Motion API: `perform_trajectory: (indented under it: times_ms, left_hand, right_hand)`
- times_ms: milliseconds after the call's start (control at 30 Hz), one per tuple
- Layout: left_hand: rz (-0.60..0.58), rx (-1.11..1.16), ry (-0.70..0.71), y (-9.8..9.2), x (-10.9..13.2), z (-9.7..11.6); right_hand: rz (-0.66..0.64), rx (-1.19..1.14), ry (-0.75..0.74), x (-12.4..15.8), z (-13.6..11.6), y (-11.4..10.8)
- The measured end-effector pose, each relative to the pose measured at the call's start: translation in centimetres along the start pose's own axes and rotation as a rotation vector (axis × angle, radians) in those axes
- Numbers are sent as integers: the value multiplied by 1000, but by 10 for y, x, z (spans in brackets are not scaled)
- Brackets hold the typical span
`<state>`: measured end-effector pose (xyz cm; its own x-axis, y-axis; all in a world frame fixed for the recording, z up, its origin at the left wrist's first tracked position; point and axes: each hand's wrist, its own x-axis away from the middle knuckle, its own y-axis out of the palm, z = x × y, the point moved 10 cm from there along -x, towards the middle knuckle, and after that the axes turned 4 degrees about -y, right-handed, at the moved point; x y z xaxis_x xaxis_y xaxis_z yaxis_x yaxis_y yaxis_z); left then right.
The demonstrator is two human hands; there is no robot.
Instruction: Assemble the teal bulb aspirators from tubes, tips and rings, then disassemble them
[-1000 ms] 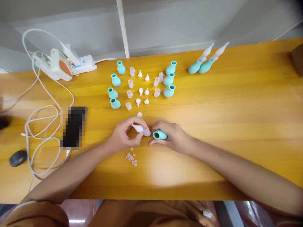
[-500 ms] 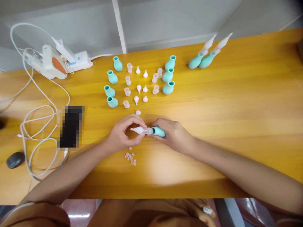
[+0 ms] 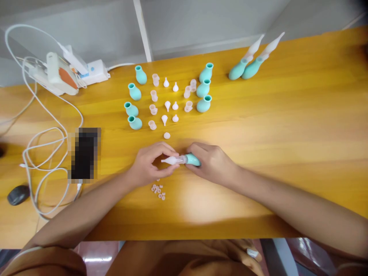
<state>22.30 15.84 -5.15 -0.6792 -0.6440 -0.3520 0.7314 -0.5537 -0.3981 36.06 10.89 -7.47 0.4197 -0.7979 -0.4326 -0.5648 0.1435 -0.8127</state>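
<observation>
1. Fingers of the left hand: thumb and forefinger pinched about the clear connector, near where it meets the white tip
2. Right hand: thumb and forefinger clamped on the teal bulb; remaining fingers largely hidden, their position cannot be told
3. Piece in hand lies nearly level above the wooden desk, white tip toward 9 o'clock, bulb toward 3; connector meets the bulb's mouth, depth of seating cannot be told
4. Clock centred on that connector, 12 pointing away from the person: four loose teal bulbs stand between 10 and 11, three teal bulbs near 1
5. Loose clear connectors: four around 11, three near 12; small white pieces between 11 and 12
6. Two assembled units, bulb to tip, rest side by side between 1 and 2
7. Tiny pale rings scattered around 7
8. Dark phone, pixelated, at 9; black mouse farther out, between 8 and 9
</observation>
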Motion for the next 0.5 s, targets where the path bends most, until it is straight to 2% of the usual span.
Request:
perform_trajectory:
  times_ms: [133,367,500]
  left_hand:
    - [-22,0,1,2,0,1]
    - [-73,77,-158,6,0,-14]
    - [-103,79,-180,9,2,-16]
  right_hand:
    - [6,28,-28,0,-3,-2]
    - [4,71,-42,3,-4,-2]
    - [2,146,-61,6,-7,-1]
